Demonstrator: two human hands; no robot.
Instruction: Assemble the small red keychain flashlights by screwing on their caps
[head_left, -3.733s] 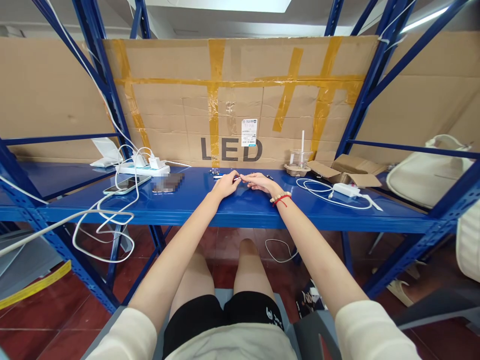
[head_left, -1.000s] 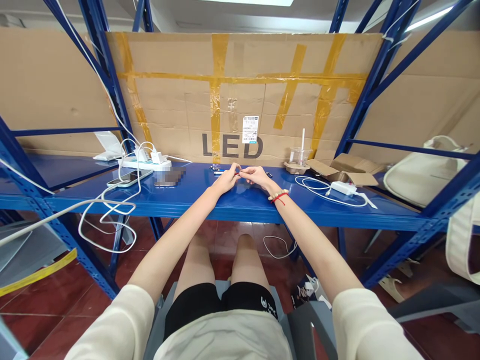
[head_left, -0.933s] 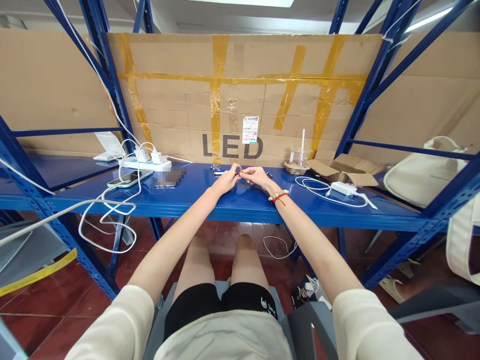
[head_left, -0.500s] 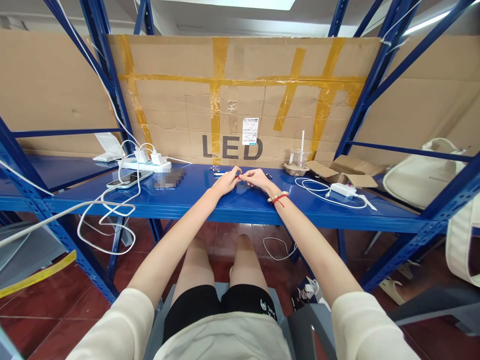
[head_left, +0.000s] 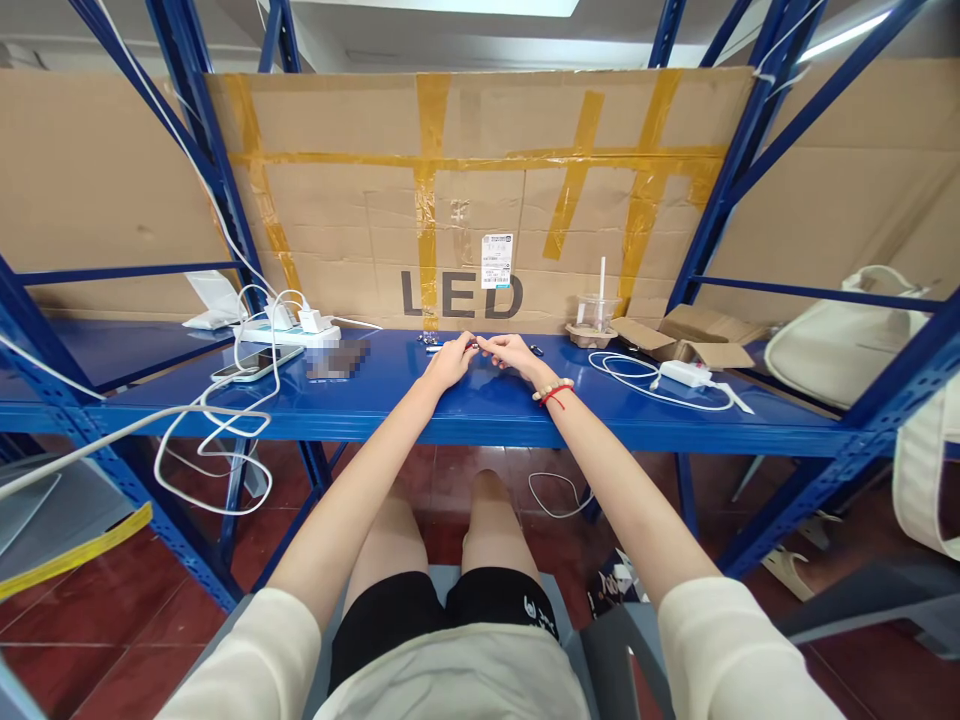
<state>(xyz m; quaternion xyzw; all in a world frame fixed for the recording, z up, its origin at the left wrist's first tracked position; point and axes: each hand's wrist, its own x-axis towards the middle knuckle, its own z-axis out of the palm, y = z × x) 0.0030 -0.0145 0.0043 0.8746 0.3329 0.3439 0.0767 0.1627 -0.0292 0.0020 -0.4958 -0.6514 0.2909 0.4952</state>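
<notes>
My left hand (head_left: 451, 363) and my right hand (head_left: 511, 356) meet above the middle of the blue shelf (head_left: 360, 400), both with fingers closed in a pinch. A tiny, dark reddish piece (head_left: 473, 346) shows at the left fingertips; its kind is too small to make out. My right fingertips are right beside it, and whatever they pinch is hidden. Just behind the left hand lies a slim blue-and-white thing (head_left: 433, 349), with small shiny bits (head_left: 426, 338) near it. To the right of my right hand lies a small dark object (head_left: 536, 350).
At left are a phone (head_left: 259, 364), a power strip (head_left: 289, 328) and looping white cables (head_left: 214, 440) hanging over the edge. A clear cup with a straw (head_left: 595, 318), an open cardboard box (head_left: 694, 338) and a white adapter (head_left: 685, 374) sit right. Cardboard (head_left: 360, 210) stands behind.
The fingertips have shifted slightly, and the small reddish piece now shows between them with a narrow gap to the right hand. The whole view has moved a little.
</notes>
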